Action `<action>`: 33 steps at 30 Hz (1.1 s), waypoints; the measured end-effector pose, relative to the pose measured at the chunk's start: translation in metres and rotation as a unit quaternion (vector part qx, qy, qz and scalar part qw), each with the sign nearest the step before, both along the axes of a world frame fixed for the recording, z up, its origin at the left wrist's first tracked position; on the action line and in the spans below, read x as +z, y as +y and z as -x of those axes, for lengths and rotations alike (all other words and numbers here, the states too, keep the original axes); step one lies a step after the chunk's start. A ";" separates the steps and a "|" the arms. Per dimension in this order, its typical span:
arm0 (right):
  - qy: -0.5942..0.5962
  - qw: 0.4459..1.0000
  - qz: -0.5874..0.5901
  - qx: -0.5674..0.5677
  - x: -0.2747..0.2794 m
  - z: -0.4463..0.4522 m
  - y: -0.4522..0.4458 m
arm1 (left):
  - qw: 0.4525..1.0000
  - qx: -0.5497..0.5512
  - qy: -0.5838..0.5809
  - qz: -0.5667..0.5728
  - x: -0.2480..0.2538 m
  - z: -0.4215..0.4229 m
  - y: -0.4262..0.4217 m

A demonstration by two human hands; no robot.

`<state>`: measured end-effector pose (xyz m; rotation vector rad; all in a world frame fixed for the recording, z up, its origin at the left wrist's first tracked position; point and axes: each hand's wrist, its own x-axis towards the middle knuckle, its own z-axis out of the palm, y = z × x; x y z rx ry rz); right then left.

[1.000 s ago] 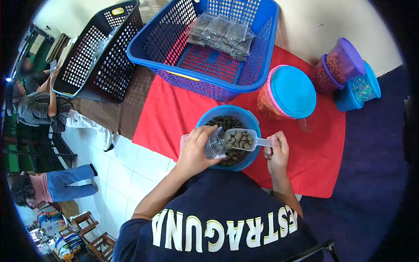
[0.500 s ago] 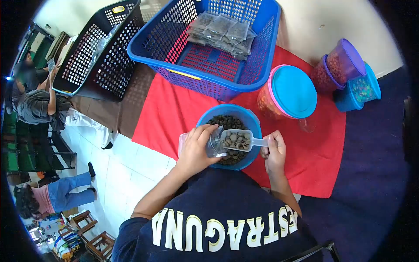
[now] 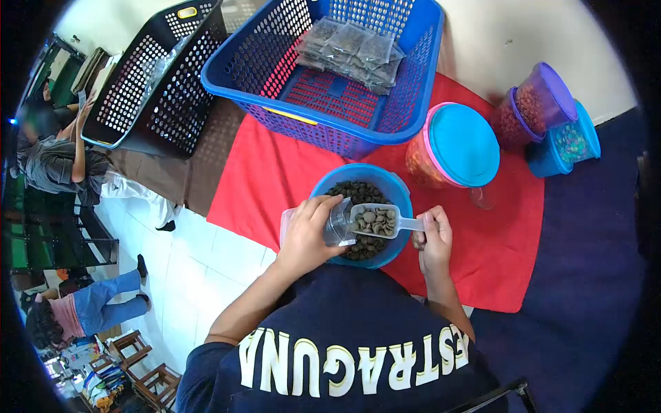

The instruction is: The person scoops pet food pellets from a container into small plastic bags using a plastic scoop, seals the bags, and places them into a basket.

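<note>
My left hand (image 3: 306,234) is closed around a clear plastic bag (image 3: 339,224), its open mouth facing right. My right hand (image 3: 434,241) grips the handle of a translucent scoop (image 3: 411,224). Round brown pellets (image 3: 374,221) fill the scoop, whose front edge meets the mouth of the bag. Both are held over a blue tub (image 3: 404,199) of darker brown pellets (image 3: 354,191). How much lies inside the bag is hidden by my fingers.
A blue basket (image 3: 323,127) holds several filled packets (image 3: 358,51). Beside it stands a black basket (image 3: 172,103). A blue-lidded container (image 3: 463,144) and several smaller tubs (image 3: 551,100) sit on the red cloth (image 3: 261,179). Two people (image 3: 58,165) are at the far left.
The scoop and bag stay nearly in place; the pellets in the scoop have shifted slightly. At the left, the people have moved a little.
</note>
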<state>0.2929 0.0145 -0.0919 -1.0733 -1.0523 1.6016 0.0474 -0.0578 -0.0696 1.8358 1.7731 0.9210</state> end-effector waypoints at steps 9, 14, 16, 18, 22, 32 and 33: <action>0.002 1.000 0.000 -0.001 -0.002 -0.001 0.001 | 1.000 0.002 0.019 -0.002 -0.001 -0.001 0.003; 0.023 0.998 0.046 0.028 0.003 -0.001 0.007 | 1.000 0.004 0.021 0.010 0.000 -0.002 0.003; 0.002 0.999 0.014 0.031 -0.006 -0.001 0.007 | 1.000 0.008 0.022 0.016 0.000 -0.002 0.003; -0.020 0.999 -0.019 0.035 -0.008 -0.001 0.009 | 1.000 0.009 0.018 0.004 -0.002 -0.002 0.004; 0.002 0.999 0.013 0.031 -0.006 0.001 0.011 | 1.000 0.015 0.020 0.006 -0.003 -0.002 0.003; -0.005 0.999 0.029 0.041 -0.006 -0.001 0.009 | 0.999 0.014 0.046 0.004 -0.005 -0.004 0.004; -0.005 0.999 0.029 0.041 -0.005 -0.001 0.009 | 0.999 0.012 0.046 0.003 -0.005 -0.004 0.004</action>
